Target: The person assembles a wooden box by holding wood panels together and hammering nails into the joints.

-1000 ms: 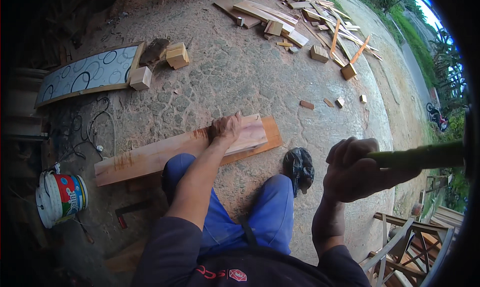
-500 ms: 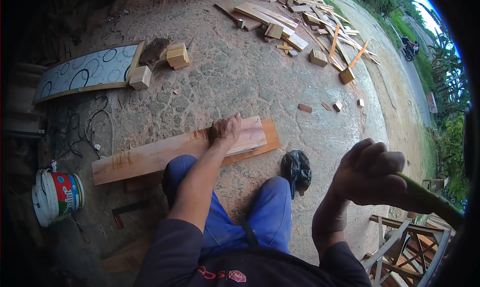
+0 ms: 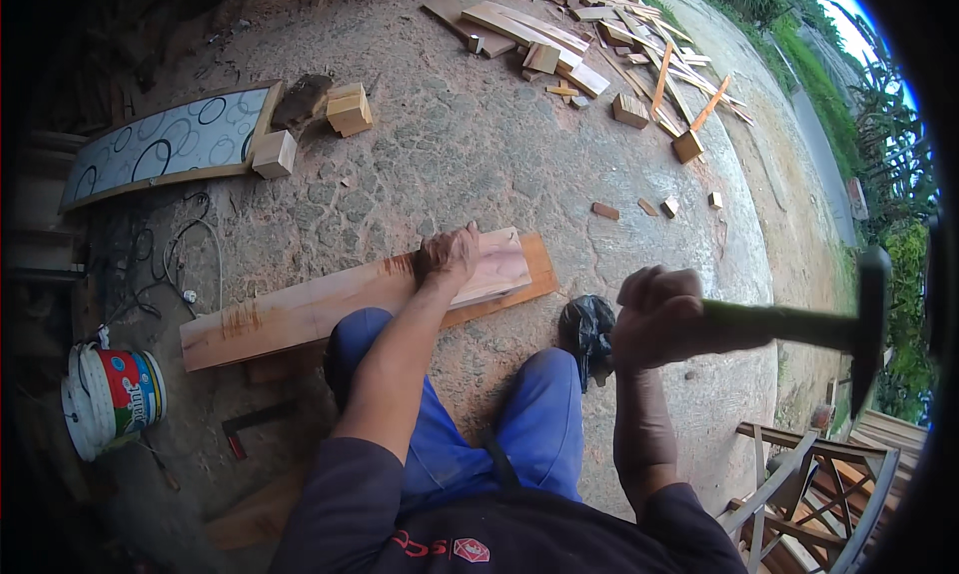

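- Left hand presses down on the plank, fingers bent, holding nothing.
- Right hand is fisted around a hammer, raised out right.
- The plank lies on the ground across the knees.

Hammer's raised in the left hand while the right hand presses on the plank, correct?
Hands are swapped. In the head view the right hand holds the hammer raised, out to the side, and the left hand presses on the plank lying on the ground.
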A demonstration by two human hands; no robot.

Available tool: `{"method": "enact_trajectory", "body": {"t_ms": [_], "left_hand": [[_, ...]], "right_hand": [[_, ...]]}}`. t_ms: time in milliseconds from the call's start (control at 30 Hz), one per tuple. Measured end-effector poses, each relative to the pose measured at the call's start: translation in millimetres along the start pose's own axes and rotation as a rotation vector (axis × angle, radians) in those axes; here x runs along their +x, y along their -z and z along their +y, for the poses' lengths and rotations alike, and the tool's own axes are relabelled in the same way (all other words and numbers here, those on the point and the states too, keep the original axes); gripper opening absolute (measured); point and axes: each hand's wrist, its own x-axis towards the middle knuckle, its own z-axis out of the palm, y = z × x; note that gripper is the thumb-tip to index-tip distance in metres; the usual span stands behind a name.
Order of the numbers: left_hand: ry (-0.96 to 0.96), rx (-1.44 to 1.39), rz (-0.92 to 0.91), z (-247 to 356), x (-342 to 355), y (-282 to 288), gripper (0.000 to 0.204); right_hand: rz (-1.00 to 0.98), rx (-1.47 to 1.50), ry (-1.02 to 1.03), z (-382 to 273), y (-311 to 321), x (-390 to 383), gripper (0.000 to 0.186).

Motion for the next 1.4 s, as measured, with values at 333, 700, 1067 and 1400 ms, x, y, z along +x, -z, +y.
{"method": "enact_trajectory", "body": {"t_ms": [333, 700, 1067, 1400], "left_hand": [[0.039, -0.008, -0.032, -8.2, 1.1, 9.5, 0.048], [-0.008, -0.019, 0.003, -4.8, 10.1, 18.0, 0.047], [-0.241, 0.16, 0.253, -24.4, 1.8, -33.8, 0.029], [-0.094, -0.185, 0.088, -15.4, -1.4, -6.7, 0.039]], "right_hand": [[0.178, 0.354, -0.006, -50.8, 49.4, 92.1, 0.07], [-0.278, -0.055, -0.169, -25.1, 0.7, 38.9, 0.071], [-0.639, -0.085, -0.211, 45.3, -43.0, -86.1, 0.069], [-0.607, 0.068, -0.66, 54.8, -43.6, -148.2, 0.066]]}}
